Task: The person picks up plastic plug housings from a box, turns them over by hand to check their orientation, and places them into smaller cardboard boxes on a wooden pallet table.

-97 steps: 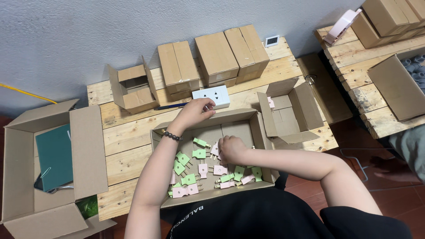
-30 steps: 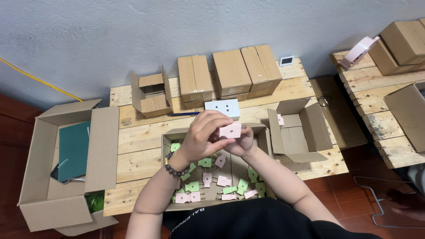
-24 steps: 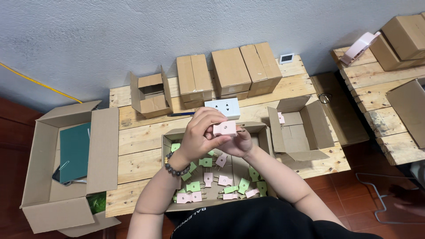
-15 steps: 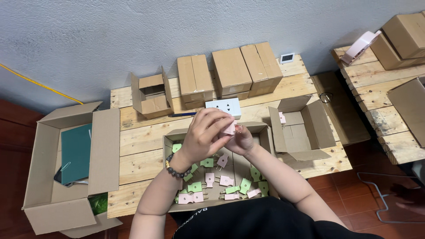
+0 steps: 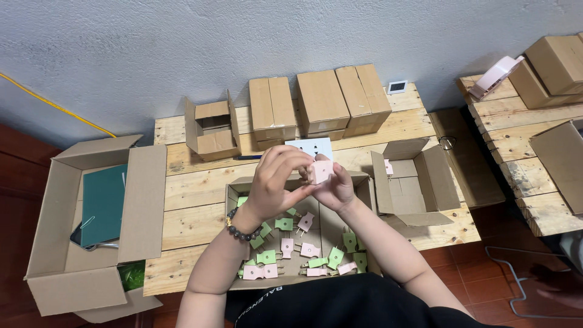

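Both my hands are raised together over an open cardboard box (image 5: 233, 200) that holds several small pink and green plug adapters (image 5: 285, 246). Between the fingers sits one pink adapter (image 5: 320, 171). My left hand (image 5: 276, 179), with a bead bracelet on the wrist, curls over it from the left. My right hand (image 5: 335, 187) grips it from below and the right. Just behind the hands a white socket plate (image 5: 310, 146) lies on the wooden pallet table (image 5: 194, 188).
Three closed cardboard boxes (image 5: 320, 100) line the wall, with a small open box (image 5: 209, 126) to their left. An open box (image 5: 413, 182) stands right of my hands. A large box (image 5: 97, 212) with a green folder stands far left. More boxes and a pink tape dispenser (image 5: 495, 76) are at right.
My hands lifted a pink adapter out of the box and brought it together at chest height. Over the last second they turned it slightly, staying in the same place.
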